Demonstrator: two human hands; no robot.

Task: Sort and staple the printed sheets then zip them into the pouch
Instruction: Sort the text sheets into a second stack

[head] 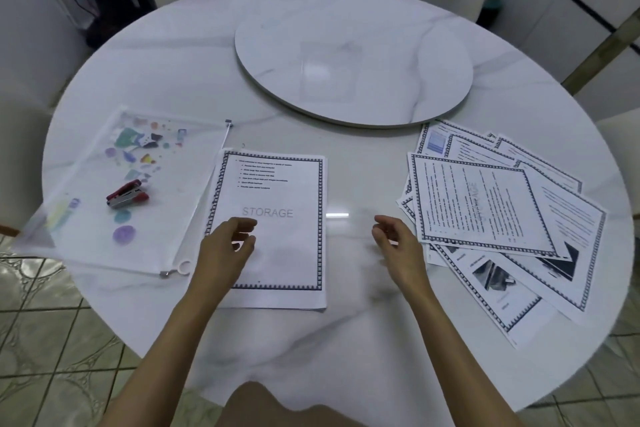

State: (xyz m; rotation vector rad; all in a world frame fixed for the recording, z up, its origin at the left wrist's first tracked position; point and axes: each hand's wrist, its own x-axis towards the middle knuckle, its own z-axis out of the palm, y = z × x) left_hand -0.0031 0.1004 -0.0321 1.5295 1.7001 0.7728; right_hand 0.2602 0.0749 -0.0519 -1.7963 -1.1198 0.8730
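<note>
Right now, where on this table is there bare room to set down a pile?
Free: the strip between the neat stack and the scattered sheets, under the right hand; the near table edge below the stack; seemingly the turntable. Crowded: the left, where the pouch with the stapler on it meets the stack, and the sheet-covered right.

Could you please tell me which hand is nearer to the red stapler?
Left. The left hand is over the neat sheet stack, just right of the stapler; the right hand is farther right, beside the scattered sheets.
</note>
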